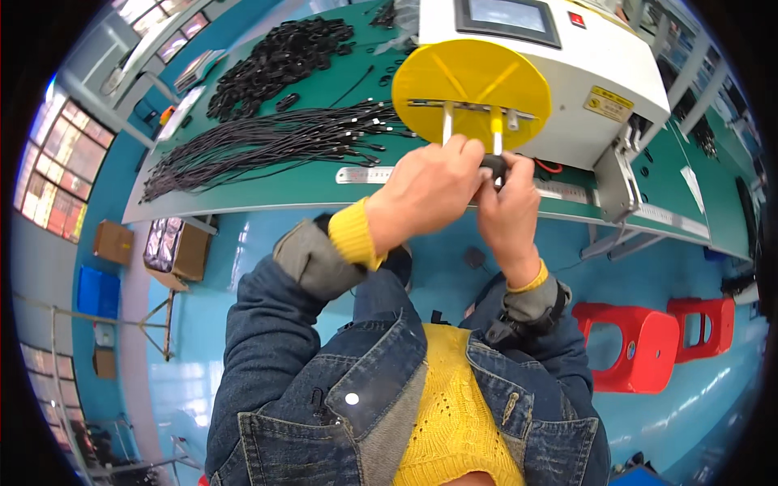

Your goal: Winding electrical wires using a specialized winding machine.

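Green workbench (pixel 267 182), both hands' grip closed on black coil (pixel 493 166)

Blue denim jacket with grey cuffs, yellow knit sweater underneath, its yellow cuffs showing at both wrists; 2 bare hands.

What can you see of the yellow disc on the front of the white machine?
The yellow disc is a flat, round plate, plastic by its look, mounted upright on the white machine. Faint lines cross its face. A metal bar runs across its lower half, with pegs pointing down, one of them yellow. Both hands, left hand and right hand, work just below it, holding a small black part at the pegs.
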Demonstrator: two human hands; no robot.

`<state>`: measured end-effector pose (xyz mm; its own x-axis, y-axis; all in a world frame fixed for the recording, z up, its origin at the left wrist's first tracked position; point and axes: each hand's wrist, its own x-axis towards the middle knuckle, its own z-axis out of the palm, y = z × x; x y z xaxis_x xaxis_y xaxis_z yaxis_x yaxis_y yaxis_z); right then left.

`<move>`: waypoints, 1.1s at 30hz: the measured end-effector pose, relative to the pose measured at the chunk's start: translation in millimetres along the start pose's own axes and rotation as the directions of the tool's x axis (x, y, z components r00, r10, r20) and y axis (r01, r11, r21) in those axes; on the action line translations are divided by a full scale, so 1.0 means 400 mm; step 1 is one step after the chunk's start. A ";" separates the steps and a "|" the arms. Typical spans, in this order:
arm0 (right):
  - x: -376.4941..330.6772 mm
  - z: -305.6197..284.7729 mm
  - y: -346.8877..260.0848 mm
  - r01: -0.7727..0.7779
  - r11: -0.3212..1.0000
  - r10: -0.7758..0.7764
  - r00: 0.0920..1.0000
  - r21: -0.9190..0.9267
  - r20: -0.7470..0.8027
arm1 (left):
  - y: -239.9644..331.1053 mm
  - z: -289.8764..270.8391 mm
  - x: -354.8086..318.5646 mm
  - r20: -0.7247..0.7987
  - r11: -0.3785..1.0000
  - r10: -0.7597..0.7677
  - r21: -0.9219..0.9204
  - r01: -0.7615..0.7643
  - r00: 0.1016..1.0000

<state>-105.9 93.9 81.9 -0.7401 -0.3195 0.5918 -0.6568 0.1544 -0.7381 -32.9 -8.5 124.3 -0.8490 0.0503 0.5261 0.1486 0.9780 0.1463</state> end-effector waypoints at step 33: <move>-0.170 0.069 0.090 0.410 0.911 -0.208 0.547 -0.042 0.811 | -0.119 0.137 -0.279 0.947 -0.043 0.194 -0.254 0.966 0.258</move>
<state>-75.4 95.4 6.4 -0.1510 -0.9649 0.2150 -0.9078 0.0493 -0.4165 26.9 -49.5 12.9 -0.6701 0.3942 -0.6290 -0.6978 -0.0454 0.7149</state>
